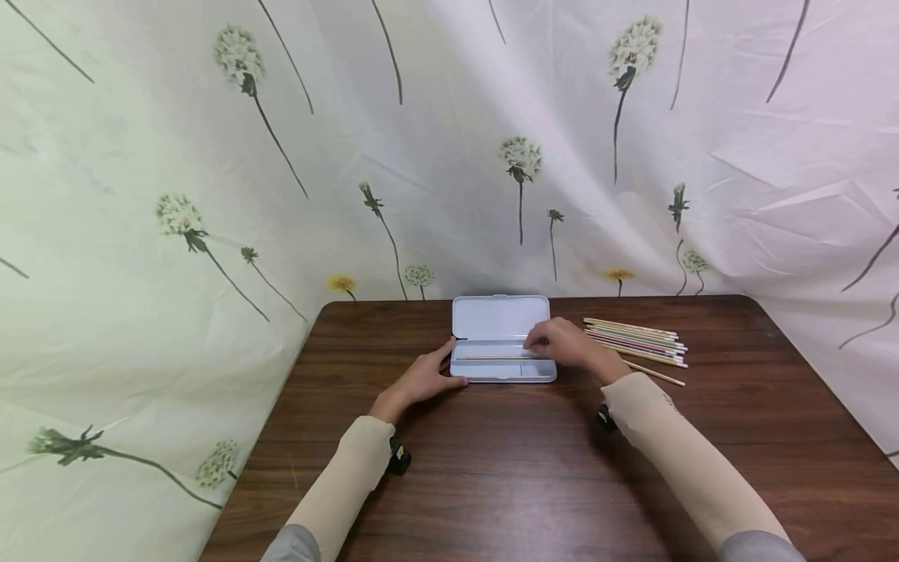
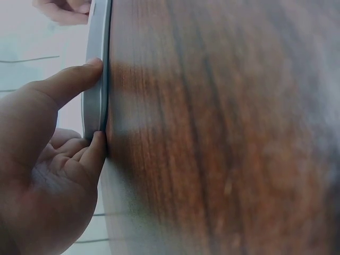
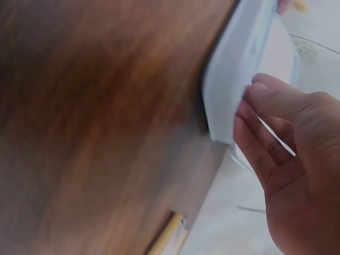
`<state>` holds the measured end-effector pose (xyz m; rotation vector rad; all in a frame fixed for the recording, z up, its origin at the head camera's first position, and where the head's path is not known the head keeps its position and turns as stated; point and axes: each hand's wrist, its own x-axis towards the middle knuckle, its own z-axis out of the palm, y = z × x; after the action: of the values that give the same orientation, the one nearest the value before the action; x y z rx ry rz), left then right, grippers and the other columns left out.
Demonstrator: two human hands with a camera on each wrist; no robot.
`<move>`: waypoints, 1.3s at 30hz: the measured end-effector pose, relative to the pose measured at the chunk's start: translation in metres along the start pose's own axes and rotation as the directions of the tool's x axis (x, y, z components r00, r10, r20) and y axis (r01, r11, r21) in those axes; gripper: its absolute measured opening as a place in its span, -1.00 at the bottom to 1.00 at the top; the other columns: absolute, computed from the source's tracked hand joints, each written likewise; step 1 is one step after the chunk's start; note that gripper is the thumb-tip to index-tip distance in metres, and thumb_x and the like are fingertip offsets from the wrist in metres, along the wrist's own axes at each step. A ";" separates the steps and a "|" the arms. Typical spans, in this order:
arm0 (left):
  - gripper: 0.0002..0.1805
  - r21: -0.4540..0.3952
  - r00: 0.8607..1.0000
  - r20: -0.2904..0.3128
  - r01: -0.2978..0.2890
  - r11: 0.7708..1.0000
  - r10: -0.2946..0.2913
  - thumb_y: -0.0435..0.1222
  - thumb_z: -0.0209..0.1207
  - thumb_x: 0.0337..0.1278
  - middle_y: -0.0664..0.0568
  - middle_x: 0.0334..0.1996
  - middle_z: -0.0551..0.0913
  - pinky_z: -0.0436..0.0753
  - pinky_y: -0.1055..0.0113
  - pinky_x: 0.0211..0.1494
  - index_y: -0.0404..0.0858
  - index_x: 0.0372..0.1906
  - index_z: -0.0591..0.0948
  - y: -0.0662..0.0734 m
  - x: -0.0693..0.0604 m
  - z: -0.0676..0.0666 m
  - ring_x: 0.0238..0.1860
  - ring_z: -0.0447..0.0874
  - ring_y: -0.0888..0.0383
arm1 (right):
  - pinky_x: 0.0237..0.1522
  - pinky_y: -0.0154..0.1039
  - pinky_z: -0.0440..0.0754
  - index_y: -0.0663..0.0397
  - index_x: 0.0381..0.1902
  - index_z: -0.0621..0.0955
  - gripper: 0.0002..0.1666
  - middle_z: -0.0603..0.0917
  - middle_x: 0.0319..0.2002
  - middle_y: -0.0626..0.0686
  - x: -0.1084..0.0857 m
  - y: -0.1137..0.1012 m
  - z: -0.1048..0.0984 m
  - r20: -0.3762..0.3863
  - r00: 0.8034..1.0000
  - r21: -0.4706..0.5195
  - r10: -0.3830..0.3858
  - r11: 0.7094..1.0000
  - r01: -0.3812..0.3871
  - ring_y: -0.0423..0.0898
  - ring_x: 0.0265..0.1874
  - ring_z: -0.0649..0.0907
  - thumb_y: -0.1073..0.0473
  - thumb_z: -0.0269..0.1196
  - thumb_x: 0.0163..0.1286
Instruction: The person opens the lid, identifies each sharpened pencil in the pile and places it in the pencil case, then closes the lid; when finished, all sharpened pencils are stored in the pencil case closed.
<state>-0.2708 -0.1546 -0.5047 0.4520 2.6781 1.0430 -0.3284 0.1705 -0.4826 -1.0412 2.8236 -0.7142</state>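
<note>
A pale blue pencil case (image 1: pixel 488 378) lies open on the table, its lid (image 1: pixel 500 316) raised at the back. One pencil (image 1: pixel 492 358) lies lengthwise inside. At the case's left end, my left hand (image 1: pixel 424 378) grips it, thumb at the front corner and a finger at the back corner; the left wrist view shows this hand (image 2: pixel 53 143) against the case's side (image 2: pixel 94 106). Over the right half of the case is my right hand (image 1: pixel 565 343), fingers bent down inside. In the right wrist view nothing is clearly seen between this hand's fingers (image 3: pixel 257 141).
Right of the case, several pencils (image 1: pixel 635 341) lie side by side on the brown wood table (image 1: pixel 492 468), with one (image 1: pixel 656 373) a little apart in front of them. A flower-patterned cloth (image 1: pixel 456 195) hangs behind the table's back edge.
</note>
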 end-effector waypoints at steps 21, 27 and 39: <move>0.05 -0.009 1.000 0.004 0.003 1.000 -0.003 -0.06 0.39 0.41 -0.13 0.71 0.11 0.36 0.00 0.65 -0.17 0.75 0.02 0.000 -0.001 -0.001 0.67 0.24 -0.06 | -0.09 0.04 0.74 0.01 -0.08 0.86 -0.85 0.88 -0.13 -0.01 -0.065 0.030 -0.089 -0.117 0.991 -0.063 0.060 0.996 -0.068 -0.06 -0.18 0.80 0.24 0.37 0.51; 0.06 -0.019 1.000 0.004 -0.003 1.000 0.003 -0.05 0.40 0.40 -0.13 0.72 0.10 0.35 0.01 0.66 -0.19 0.75 0.02 0.000 -0.001 -0.001 0.67 0.23 -0.05 | -0.10 0.07 0.75 0.05 -0.05 0.85 -0.83 0.87 -0.13 0.04 -0.090 0.041 -0.107 -0.132 0.987 -0.091 0.090 0.991 -0.103 0.00 -0.18 0.80 0.29 0.36 0.52; 0.06 -0.014 1.000 0.008 -0.002 1.000 0.002 -0.06 0.40 0.40 -0.13 0.72 0.09 0.35 0.02 0.66 -0.20 0.75 0.02 0.000 0.000 0.000 0.67 0.23 -0.05 | -0.21 0.01 0.72 0.12 -0.10 0.83 -0.82 0.87 -0.19 0.08 -0.132 0.083 -0.107 -0.117 0.974 -0.113 0.195 0.972 -0.208 -0.03 -0.26 0.79 0.38 0.33 0.47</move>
<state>-0.2706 -0.1548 -0.5041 0.4552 2.6624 1.0574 -0.2982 0.3518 -0.4382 -0.7333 3.0405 -0.5966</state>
